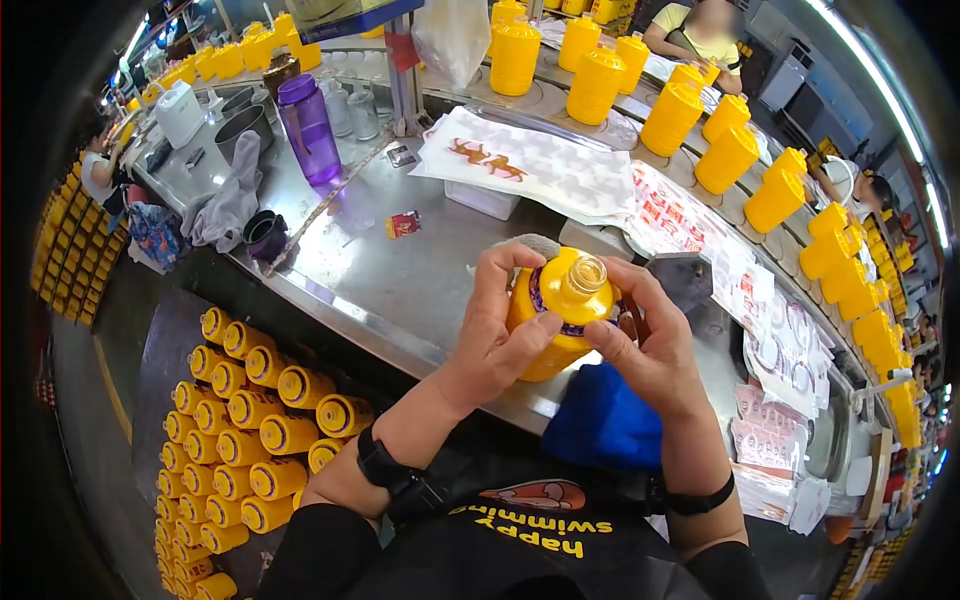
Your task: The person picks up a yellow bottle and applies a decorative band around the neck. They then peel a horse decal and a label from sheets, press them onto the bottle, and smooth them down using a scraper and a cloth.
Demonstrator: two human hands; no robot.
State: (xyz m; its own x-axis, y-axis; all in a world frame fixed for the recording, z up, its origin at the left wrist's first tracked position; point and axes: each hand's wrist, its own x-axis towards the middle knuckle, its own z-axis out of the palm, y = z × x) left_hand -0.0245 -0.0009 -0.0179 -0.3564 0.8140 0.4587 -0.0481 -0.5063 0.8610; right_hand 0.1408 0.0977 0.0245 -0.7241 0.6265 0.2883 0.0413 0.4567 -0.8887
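Note:
A yellow bottle (pixel 548 362) with a bare, threaded neck stands in front of my body at the metal table's near edge, tilted slightly toward me. A dark purple patterned band runs around its shoulder. My left hand (pixel 495 335) wraps the bottle's left side, its thumb pressed on the band. From the right, my right hand (pixel 650 335) grips the same bottle, thumb on the band and fingers behind. The far side of the bottle and some fingertips are hidden. Just below my right hand lies a bundled blue cloth (pixel 607 415).
Printed decal sheets (pixel 530 165) lie across the metal table (pixel 345 265), with more (pixel 785 350) at right. A purple water bottle (pixel 308 130) stands at back left. Yellow bottles (pixel 672 115) line the conveyor behind; several more (pixel 250 440) stand at lower left. A person (pixel 700 40) sits beyond.

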